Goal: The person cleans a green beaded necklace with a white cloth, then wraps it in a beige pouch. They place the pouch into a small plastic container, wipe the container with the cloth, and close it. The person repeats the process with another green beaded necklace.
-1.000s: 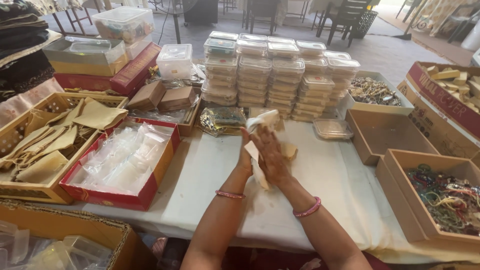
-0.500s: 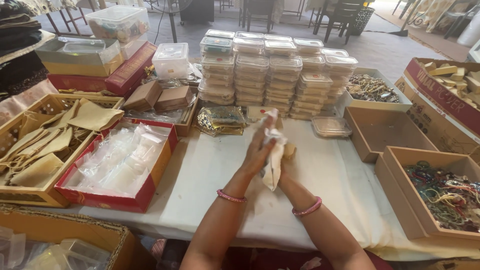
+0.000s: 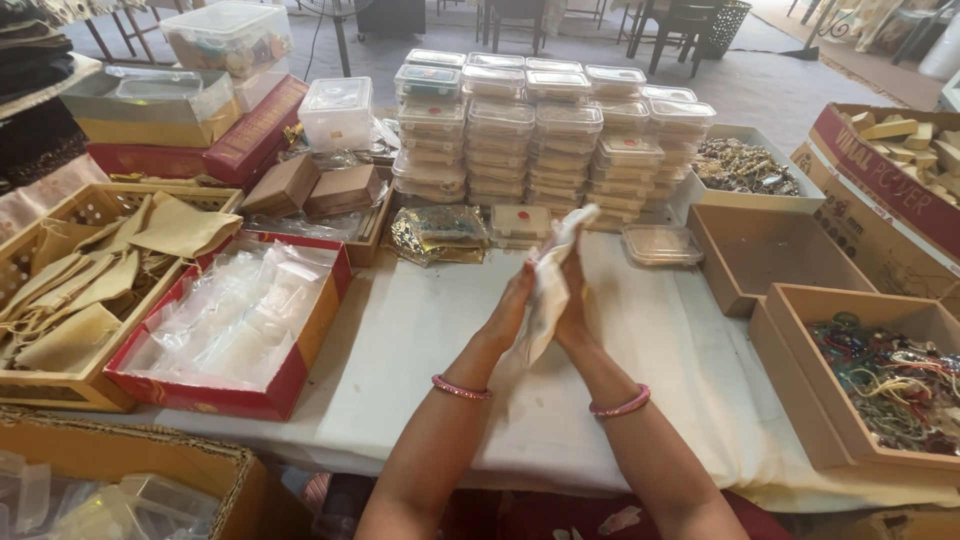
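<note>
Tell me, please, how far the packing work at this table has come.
Done: many closed clear boxes stand stacked at the back. In hand: the left hand and right hand press a white cloth pouch between the palms. Left: the brown box is empty, and bangles lie loose in another box.

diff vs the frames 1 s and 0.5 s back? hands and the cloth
The pale cloth pouch came off the white table cover: a second ago both hands pressed it flat there; now the left hand and right hand are raised, palms together, with the pouch upright between them. Both hands kept their grip on it throughout. The stacked clear boxes, red tray of plastic bags and cardboard boxes stayed put.
</note>
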